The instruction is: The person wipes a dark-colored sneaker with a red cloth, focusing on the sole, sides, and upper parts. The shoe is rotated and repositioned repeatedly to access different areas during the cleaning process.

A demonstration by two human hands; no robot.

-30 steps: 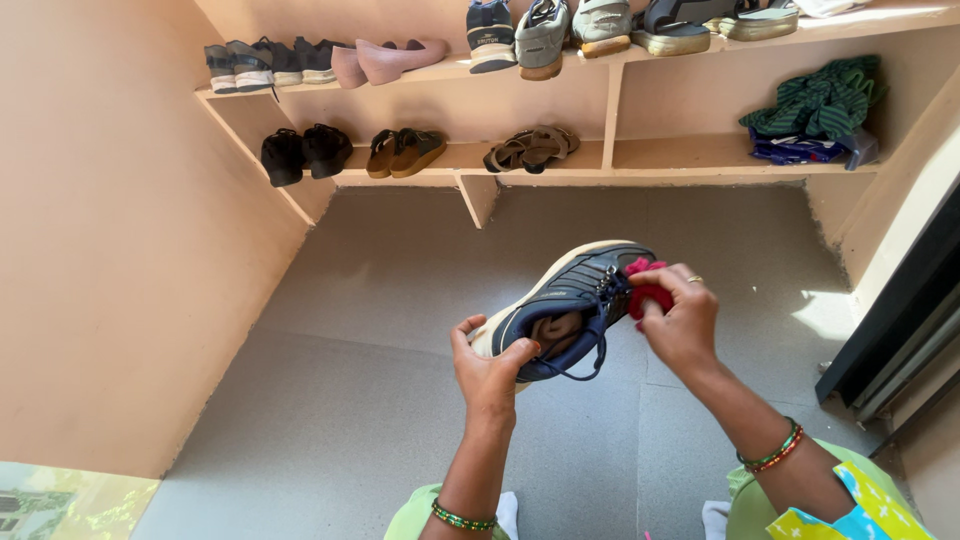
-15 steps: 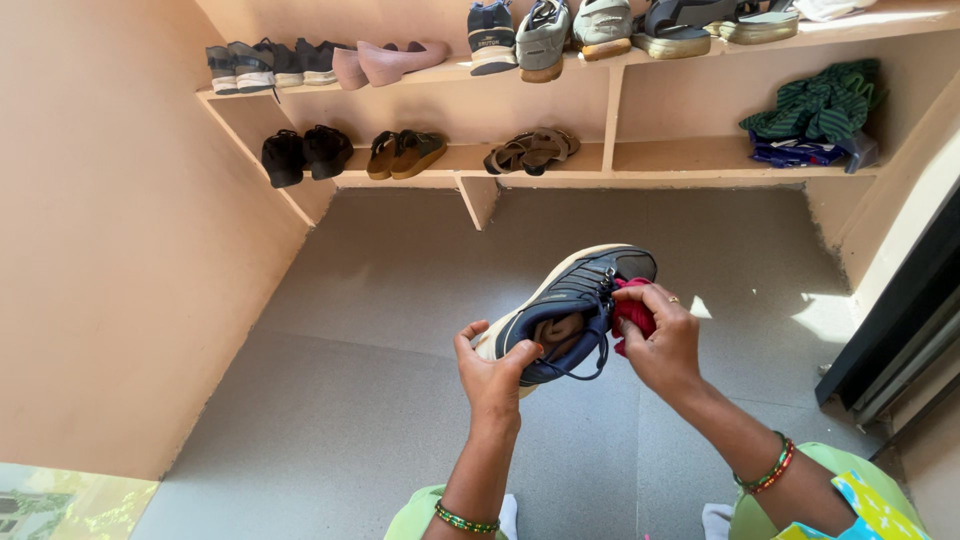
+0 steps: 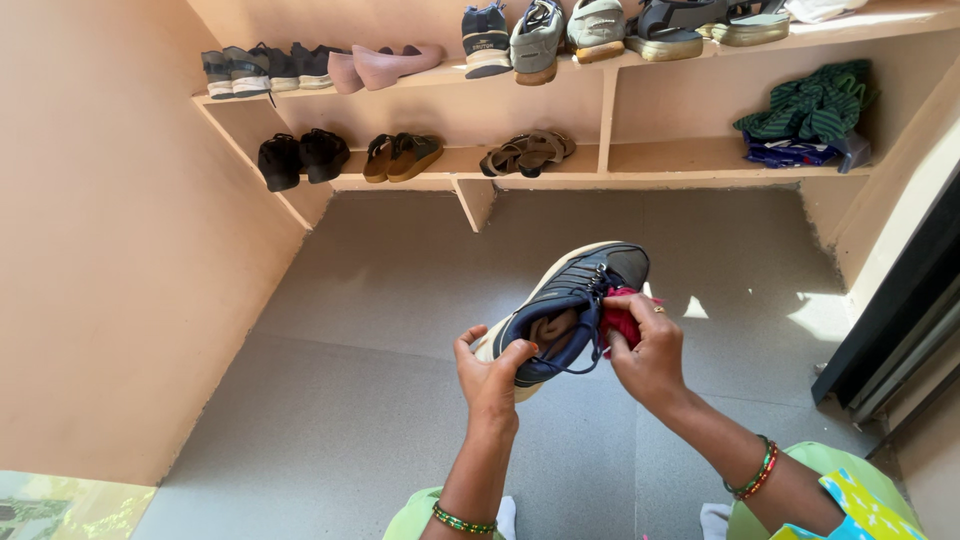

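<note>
A dark blue sneaker (image 3: 565, 300) with a pale sole is held up over the grey floor, toe pointing away and to the right. My left hand (image 3: 490, 375) grips its heel, thumb inside the opening. My right hand (image 3: 648, 352) holds a red cloth (image 3: 620, 320) bunched against the sneaker's laced side; most of the cloth is hidden under my fingers.
Two peach wall shelves (image 3: 620, 160) carry several pairs of shoes and sandals, such as black shoes (image 3: 300, 155) at the left. Folded green striped cloth (image 3: 815, 105) lies on the lower shelf's right end. A dark door frame (image 3: 890, 320) stands at the right.
My right hand with the red cloth has slid down from near the toe toward the laces and the shoe's middle. The sneaker has stayed nearly still.
</note>
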